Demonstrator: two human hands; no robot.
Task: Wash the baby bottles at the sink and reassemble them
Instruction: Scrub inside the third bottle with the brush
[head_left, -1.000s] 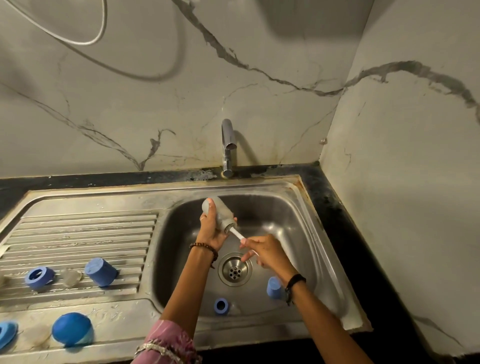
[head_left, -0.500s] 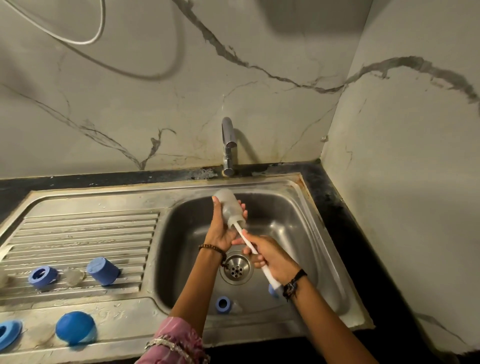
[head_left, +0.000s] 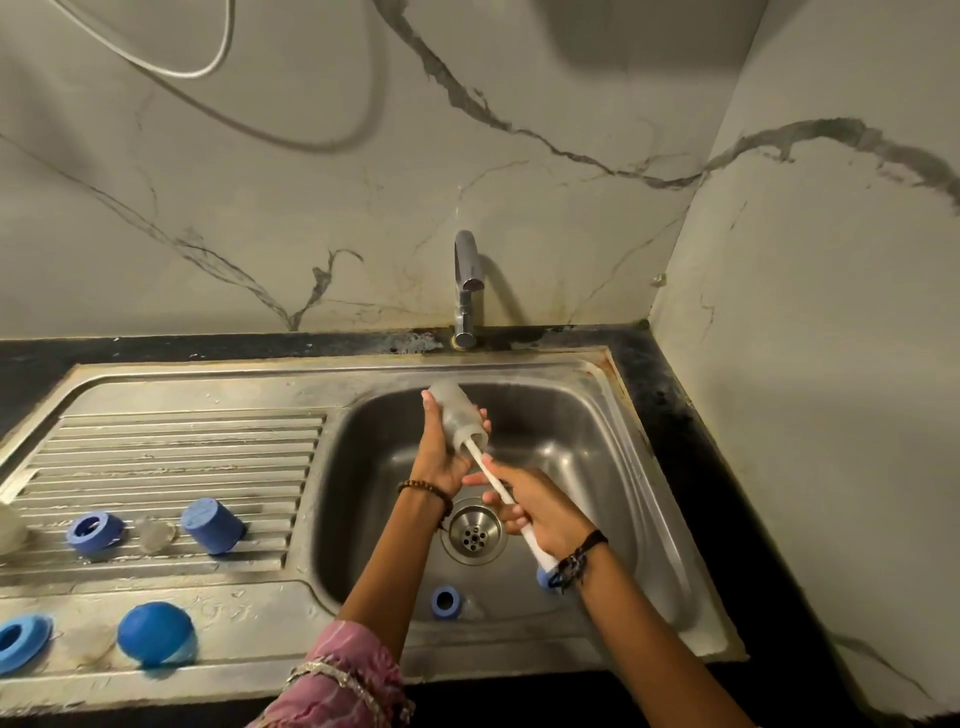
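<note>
Seen from the head camera, the left hand (head_left: 439, 457) is wrapping its fingers and thumb around a translucent baby bottle (head_left: 460, 414), holding it tilted over the sink basin (head_left: 587, 441) with its base pointing up toward the back rim and its mouth pointing down toward the person. A white brush handle (head_left: 501, 493) is running out of the bottle's mouth; whatever is at its tip inside the frosted bottle is too blurred to make out. The right hand (head_left: 540, 514) is gripping that handle with curled fingers, and the handle's lower end is sticking out past the wrist.

Inside the basin, the drain strainer (head_left: 472, 531) is sitting in the middle of the floor, partly covered by the two forearms. A blue ring (head_left: 444, 603) is lying on the basin floor near the front wall, and a blue piece (head_left: 543, 576) is showing just beside the right wrist, mostly hidden by it.

On the ribbed drainboard (head_left: 171, 452) to the left, a blue collar (head_left: 94, 532), a clear teat (head_left: 153, 534) and a blue cap (head_left: 212, 525) are lying in a row. Nearer the front edge, a blue dome cover (head_left: 155, 634) and another blue collar ring (head_left: 21, 642) are resting on the flat steel.

The tap (head_left: 466, 288) is standing behind the basin against the marbled wall, and a white cable (head_left: 156, 57) is looping across that wall.
</note>
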